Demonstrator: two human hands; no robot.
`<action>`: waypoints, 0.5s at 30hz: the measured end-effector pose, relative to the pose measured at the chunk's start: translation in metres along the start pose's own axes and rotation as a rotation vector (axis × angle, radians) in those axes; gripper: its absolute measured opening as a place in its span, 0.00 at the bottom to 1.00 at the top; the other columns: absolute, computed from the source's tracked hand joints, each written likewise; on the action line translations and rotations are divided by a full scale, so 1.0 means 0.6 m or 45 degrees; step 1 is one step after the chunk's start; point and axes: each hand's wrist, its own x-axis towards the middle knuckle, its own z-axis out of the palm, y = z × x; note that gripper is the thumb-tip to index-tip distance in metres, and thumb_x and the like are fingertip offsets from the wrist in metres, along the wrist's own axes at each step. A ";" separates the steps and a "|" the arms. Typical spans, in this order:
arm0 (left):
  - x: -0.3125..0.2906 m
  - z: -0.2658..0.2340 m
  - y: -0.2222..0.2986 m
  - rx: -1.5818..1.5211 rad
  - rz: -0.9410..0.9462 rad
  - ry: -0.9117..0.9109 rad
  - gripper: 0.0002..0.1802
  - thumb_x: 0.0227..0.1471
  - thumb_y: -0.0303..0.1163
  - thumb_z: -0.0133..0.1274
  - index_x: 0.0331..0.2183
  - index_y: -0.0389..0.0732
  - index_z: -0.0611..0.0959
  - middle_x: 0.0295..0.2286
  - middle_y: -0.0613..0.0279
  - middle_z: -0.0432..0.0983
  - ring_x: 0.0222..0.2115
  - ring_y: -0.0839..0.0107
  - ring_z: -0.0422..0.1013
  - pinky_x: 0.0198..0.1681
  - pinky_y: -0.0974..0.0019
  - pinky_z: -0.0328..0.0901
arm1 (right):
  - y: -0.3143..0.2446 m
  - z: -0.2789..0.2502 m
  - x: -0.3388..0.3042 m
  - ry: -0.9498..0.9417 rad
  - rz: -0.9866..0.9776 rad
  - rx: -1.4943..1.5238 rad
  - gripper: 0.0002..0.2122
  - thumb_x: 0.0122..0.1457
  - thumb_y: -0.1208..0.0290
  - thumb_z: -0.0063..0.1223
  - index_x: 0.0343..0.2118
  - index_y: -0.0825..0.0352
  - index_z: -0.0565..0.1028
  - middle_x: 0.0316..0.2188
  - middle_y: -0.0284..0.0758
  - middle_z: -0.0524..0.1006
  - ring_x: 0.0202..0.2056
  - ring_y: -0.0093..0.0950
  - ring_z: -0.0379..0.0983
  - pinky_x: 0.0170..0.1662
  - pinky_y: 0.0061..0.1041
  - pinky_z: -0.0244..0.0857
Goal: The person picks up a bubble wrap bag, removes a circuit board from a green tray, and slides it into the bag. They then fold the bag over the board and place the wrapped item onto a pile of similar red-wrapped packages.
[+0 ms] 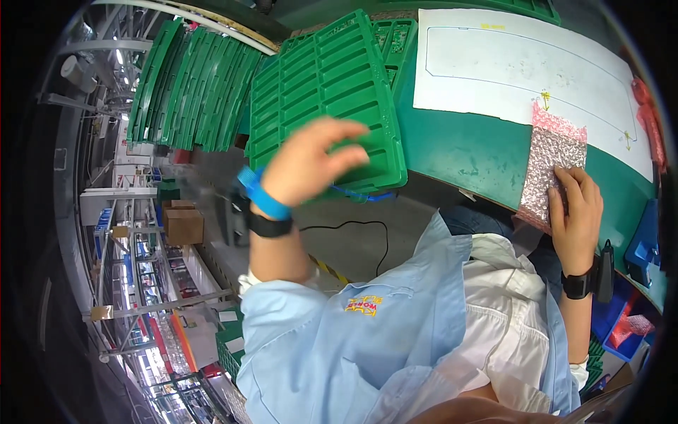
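Where the right hand (578,212) lies: grip unclosed, thumb and fingers resting on the bubble bag (554,155), seemingly steadying it across the white sheet (480,63) and green surface (459,148).
Left hand (302,166): grip half-open by the green tray (345,68), blurred, nothing visible held.
Bubble bag: pinkish, glossy, puckered film, rectangular.
Green tray: rigid-looking moulded plastic, long compartments presumably keeping parts apart.

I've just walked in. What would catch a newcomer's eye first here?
Probably the big green tray of compartments at top centre, with the blurred left hand, wearing a blue wristband, in front of its lower part. Then the shiny pink bubble-wrap pouch at right, under the right hand. At upper left, a row of green trays also stands out.
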 end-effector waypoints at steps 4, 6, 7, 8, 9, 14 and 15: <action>0.137 -0.076 -0.096 -0.557 -0.051 0.686 0.13 0.56 0.32 0.57 0.43 0.37 0.82 0.37 0.66 0.79 0.38 0.78 0.72 0.42 0.72 0.67 | 0.004 0.007 0.001 -0.011 0.014 -0.002 0.13 0.56 0.73 0.56 0.45 0.66 0.76 0.42 0.40 0.74 0.45 0.40 0.70 0.50 0.35 0.61; 0.230 -0.072 -0.133 -0.764 -0.098 0.907 0.16 0.56 0.35 0.57 0.44 0.35 0.81 0.37 0.66 0.79 0.37 0.77 0.72 0.41 0.71 0.68 | 0.004 0.002 0.000 0.006 0.029 -0.005 0.13 0.55 0.73 0.56 0.44 0.66 0.76 0.42 0.40 0.74 0.45 0.40 0.70 0.49 0.35 0.61; 0.268 -0.063 -0.166 -0.595 -0.162 0.810 0.20 0.55 0.39 0.57 0.45 0.35 0.81 0.38 0.62 0.79 0.38 0.72 0.74 0.43 0.69 0.67 | 0.003 0.001 0.000 0.013 0.035 0.009 0.13 0.55 0.73 0.56 0.44 0.67 0.76 0.42 0.39 0.74 0.44 0.40 0.70 0.49 0.35 0.61; 0.288 -0.050 -0.215 -0.414 -0.239 0.721 0.24 0.55 0.44 0.57 0.45 0.35 0.81 0.39 0.58 0.80 0.39 0.67 0.75 0.45 0.67 0.67 | -0.003 0.003 0.002 0.015 0.026 0.038 0.13 0.55 0.73 0.57 0.44 0.67 0.76 0.42 0.39 0.74 0.44 0.40 0.70 0.49 0.35 0.61; 0.294 -0.034 -0.281 -0.253 -0.353 0.621 0.28 0.54 0.50 0.56 0.47 0.36 0.80 0.41 0.54 0.79 0.42 0.60 0.74 0.48 0.64 0.66 | -0.012 0.002 0.002 0.021 0.007 0.053 0.13 0.55 0.73 0.57 0.44 0.67 0.76 0.42 0.39 0.74 0.44 0.40 0.70 0.49 0.35 0.61; 0.299 0.083 -0.302 0.203 -0.374 0.449 0.37 0.52 0.60 0.52 0.52 0.42 0.77 0.48 0.46 0.74 0.51 0.48 0.68 0.55 0.55 0.63 | -0.007 0.000 0.004 0.055 0.015 0.034 0.13 0.54 0.73 0.58 0.43 0.67 0.76 0.41 0.39 0.75 0.44 0.39 0.70 0.48 0.35 0.62; 0.289 0.091 -0.298 0.210 -0.341 0.456 0.37 0.52 0.61 0.52 0.53 0.43 0.76 0.49 0.46 0.73 0.51 0.49 0.68 0.55 0.54 0.63 | -0.006 0.000 0.005 0.052 0.012 0.035 0.13 0.54 0.73 0.58 0.43 0.67 0.76 0.41 0.39 0.75 0.44 0.39 0.70 0.48 0.35 0.62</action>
